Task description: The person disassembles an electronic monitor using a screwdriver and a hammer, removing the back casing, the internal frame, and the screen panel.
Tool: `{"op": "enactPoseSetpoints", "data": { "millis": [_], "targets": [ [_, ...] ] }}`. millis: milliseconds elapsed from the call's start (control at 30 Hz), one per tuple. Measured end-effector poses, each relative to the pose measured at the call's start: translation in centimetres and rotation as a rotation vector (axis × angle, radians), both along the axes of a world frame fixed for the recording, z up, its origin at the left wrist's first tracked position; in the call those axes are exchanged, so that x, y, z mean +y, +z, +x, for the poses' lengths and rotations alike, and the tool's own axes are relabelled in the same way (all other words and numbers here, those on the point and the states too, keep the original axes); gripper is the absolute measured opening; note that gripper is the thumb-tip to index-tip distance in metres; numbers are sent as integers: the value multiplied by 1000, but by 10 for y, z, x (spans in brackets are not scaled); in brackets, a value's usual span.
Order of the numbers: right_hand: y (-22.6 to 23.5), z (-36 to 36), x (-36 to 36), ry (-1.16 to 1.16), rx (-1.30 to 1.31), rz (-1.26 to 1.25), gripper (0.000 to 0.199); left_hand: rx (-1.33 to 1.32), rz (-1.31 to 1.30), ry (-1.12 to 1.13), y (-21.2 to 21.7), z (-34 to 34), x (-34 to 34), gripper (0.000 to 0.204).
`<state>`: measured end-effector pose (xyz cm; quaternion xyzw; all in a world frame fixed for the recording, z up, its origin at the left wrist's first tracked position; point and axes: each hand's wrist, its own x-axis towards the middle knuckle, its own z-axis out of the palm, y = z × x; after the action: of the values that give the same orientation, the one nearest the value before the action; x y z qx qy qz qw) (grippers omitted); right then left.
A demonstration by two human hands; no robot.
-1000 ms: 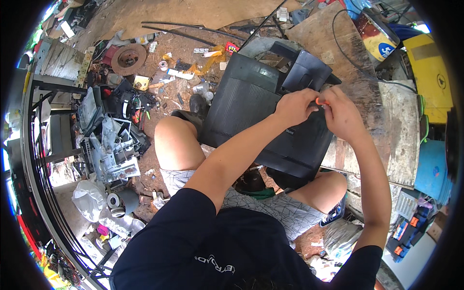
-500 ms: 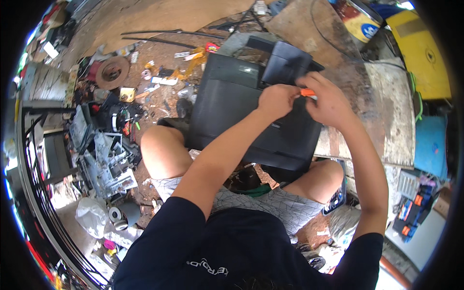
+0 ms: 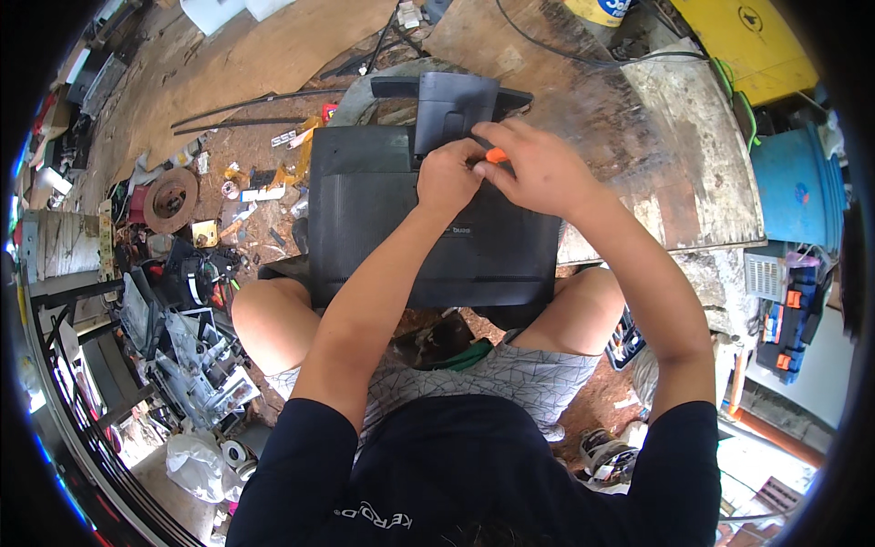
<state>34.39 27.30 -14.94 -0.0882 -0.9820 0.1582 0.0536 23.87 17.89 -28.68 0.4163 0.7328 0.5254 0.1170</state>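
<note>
A black monitor (image 3: 492,263) lies across my thighs with its back up. Its stand (image 3: 458,98), a dark neck on a wider foot, sticks out at the far side. Near where neck meets casing, my right hand (image 3: 545,170) is closed on a small tool with an orange handle (image 3: 498,156), seemingly a screwdriver; its tip is hidden. Beside it my left hand (image 3: 447,177) rests over the stand's joint, fingers pinched together close to the tool. Whatever those fingers hold, if anything, is covered by the hand.
A stained wooden board (image 3: 670,169) extends to the right, with a yellow case (image 3: 752,50) and blue bin (image 3: 800,187) beyond. Metal scrap (image 3: 196,351) is heaped at left, near a clear plastic bag (image 3: 199,467). A black cable (image 3: 602,60) crosses the far side.
The view has shifted, so the monitor and both hands appear farther left and the monitor looks straighter. Both hands stay together at the stand's joint, the orange-handled tool still in the right one.
</note>
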Motion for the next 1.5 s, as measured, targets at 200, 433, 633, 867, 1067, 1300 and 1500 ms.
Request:
{"op": "enactPoseSetpoints", "data": {
  "millis": [200, 433, 633, 867, 1067, 1300, 1500],
  "targets": [
    [4, 23, 17, 21, 94, -20, 17, -45, -154, 17, 19, 8, -6, 50],
    [-23, 81, 57, -615, 699, -583, 17, 313, -106, 548, 45, -19, -9, 109],
    [-112, 76, -17, -1090, 917, -1281, 39, 134, -526, 662, 57, -6, 60, 146],
    [-157, 70, -58, -850, 715, -686, 56, 117, -598, 705, 59, 4, 66, 145],
    [-143, 66, -51, -786, 711, -503, 50, 78, -601, 681, 64, -1, 61, 145],
    [-148, 57, -48, -798, 622, -469, 47, 226, -470, 585, 59, -5, 57, 144],
    [-117, 64, -37, -870, 658, -774, 37, 60, -324, 268, 42, -43, 10, 126]
  ]
}}
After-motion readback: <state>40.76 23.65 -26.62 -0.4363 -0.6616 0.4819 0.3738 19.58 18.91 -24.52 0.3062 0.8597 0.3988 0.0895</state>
